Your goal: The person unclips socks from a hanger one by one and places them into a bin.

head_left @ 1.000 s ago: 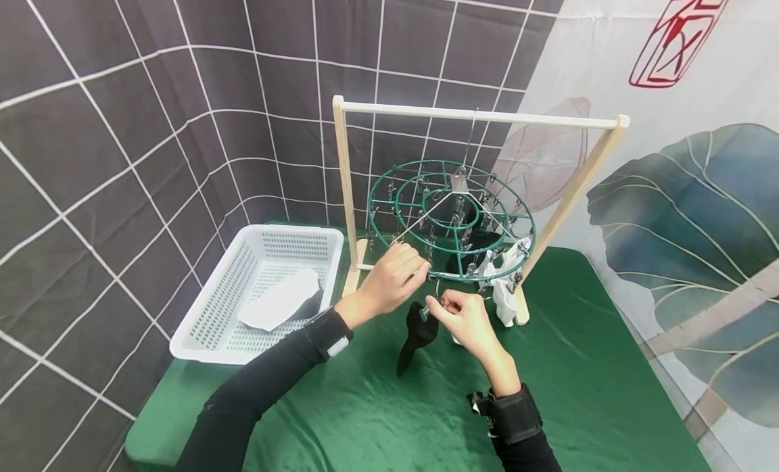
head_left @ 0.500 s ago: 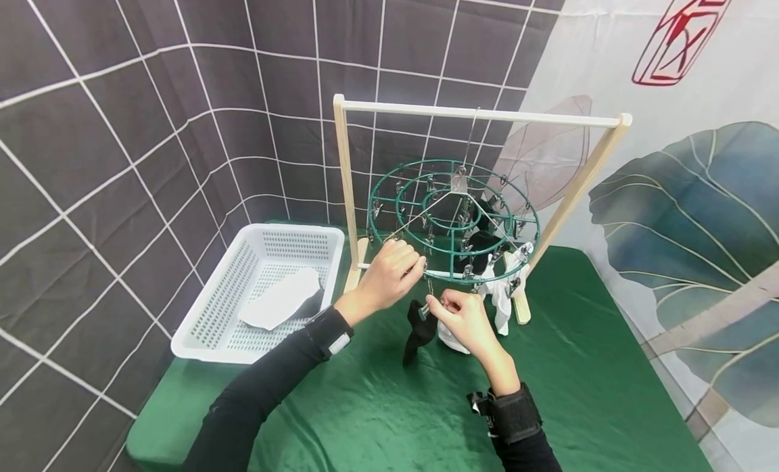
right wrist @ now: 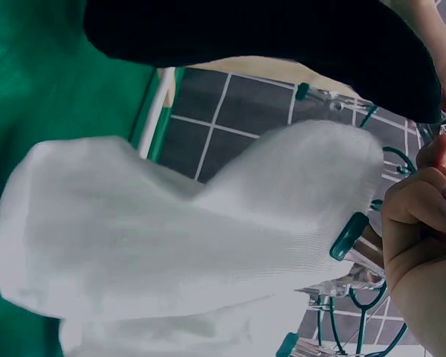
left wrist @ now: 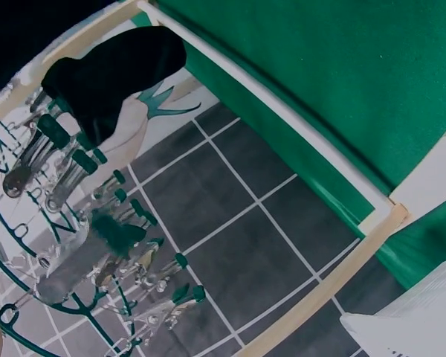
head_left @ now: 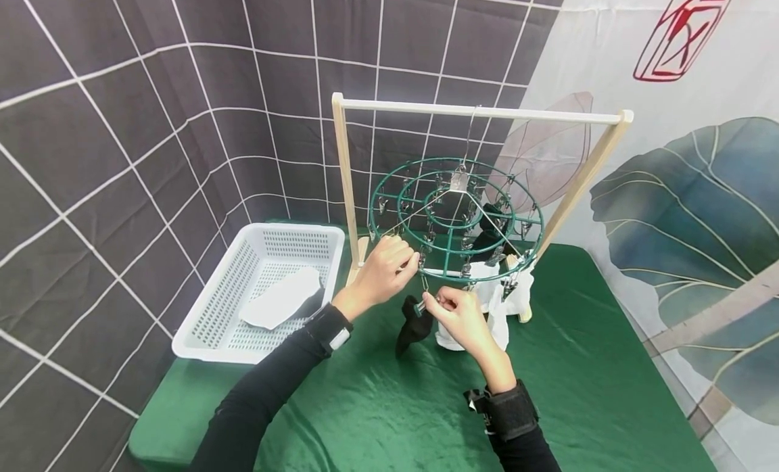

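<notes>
A green round clip hanger (head_left: 449, 250) hangs by its hook from a wooden rack. My left hand (head_left: 383, 272) grips its rim at the front left, fingers curled. My right hand (head_left: 459, 314) pinches a metal clip (head_left: 420, 308) just below the rim. A black sock (head_left: 415, 323) hangs at that clip; the right wrist view shows the black sock (right wrist: 267, 30) above a white sock (right wrist: 171, 230) held by a green-tipped clip (right wrist: 349, 236). More white socks (head_left: 516, 293) and another black one hang at the right. My fingertips partly hide the pinched clip.
The rack's white top bar (head_left: 414, 108) spans above the hanger, on wooden posts (head_left: 344, 168). Left of it stands a white perforated basket (head_left: 207, 310) with a white cloth item (head_left: 282, 299) and something dark inside. Green cloth (head_left: 365, 418) covers the table.
The hanger has turned, its front edge shifting left. White socks have swung from the right toward the front. Both hands have moved slightly left, still gripping the rim and the clip.
</notes>
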### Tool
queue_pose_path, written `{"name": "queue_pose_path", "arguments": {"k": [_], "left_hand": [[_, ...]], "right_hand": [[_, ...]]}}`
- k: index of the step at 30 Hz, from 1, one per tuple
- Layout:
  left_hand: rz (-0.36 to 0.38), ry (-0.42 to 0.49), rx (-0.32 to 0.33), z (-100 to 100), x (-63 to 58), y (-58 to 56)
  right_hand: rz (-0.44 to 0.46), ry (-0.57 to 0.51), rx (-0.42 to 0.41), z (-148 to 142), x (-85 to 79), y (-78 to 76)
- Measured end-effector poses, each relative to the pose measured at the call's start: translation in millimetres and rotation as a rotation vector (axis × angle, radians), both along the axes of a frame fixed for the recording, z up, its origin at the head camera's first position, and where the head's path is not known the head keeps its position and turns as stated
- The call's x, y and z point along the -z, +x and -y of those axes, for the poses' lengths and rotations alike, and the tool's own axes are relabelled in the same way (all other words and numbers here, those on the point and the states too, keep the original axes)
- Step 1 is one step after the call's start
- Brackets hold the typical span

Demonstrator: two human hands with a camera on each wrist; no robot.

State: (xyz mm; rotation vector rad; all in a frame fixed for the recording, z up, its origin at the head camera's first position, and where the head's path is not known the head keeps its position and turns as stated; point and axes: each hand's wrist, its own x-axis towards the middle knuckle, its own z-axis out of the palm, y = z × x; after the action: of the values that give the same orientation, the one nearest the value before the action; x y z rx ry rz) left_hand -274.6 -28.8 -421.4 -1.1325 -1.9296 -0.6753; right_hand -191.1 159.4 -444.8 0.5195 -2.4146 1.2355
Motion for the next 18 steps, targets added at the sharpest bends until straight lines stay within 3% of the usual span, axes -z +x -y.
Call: {"name": "queue_pose_path", "arguments": {"k": [5, 11, 16, 18], "left_hand": [[-0.03, 0.028, 0.01, -1, 0.3, 5.1], [-0.05, 0.128, 0.032, -3, 9.1, 11.1], [0.016, 0.218, 0.015, -8, 22.2, 23.5], [0.075, 0.253, 0.004, -10, 28.0, 28.8]], "right_hand": [[-0.033, 0.01, 0.008, 0, 1.5, -0.6], [-0.077, 0.012, 0.016, -1, 2.7, -0.1], [-0.046, 0.003, 0.01, -1, 1.7, 2.1], [-0.055, 0.006, 0.011, -1, 2.1, 2.0]]}}
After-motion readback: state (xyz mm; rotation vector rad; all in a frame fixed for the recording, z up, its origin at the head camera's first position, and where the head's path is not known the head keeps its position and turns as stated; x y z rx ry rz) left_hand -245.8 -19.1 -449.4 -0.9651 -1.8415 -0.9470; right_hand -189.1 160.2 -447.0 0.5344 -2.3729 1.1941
